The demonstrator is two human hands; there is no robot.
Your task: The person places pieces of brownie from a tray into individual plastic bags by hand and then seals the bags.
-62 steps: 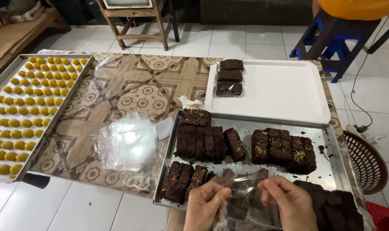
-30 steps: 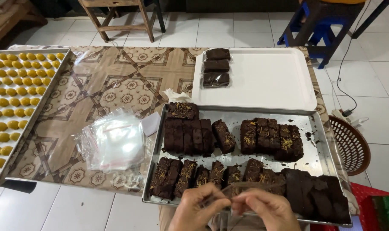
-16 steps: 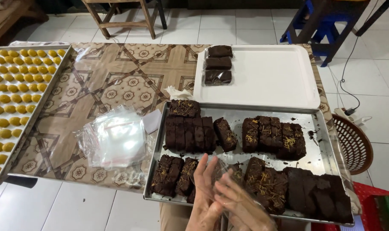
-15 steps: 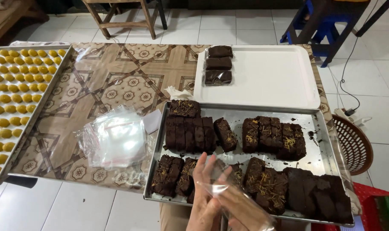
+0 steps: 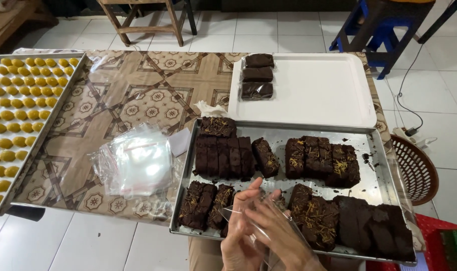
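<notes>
Both hands [image 5: 261, 233] pinch a clear plastic bag [image 5: 268, 228] flat.

Yellow pastry tray [image 5: 17, 120]; white tray [image 5: 313, 90]; basket [image 5: 414, 168].

Both hands, the left hand [image 5: 241, 236] and right hand [image 5: 283, 236], are bare: no gloves, rings or sleeves visible.

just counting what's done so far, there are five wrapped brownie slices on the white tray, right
Not five. The head view shows three wrapped brownie slices on the white tray, stacked in a column at its far left corner. The rest of that tray is bare.
</notes>
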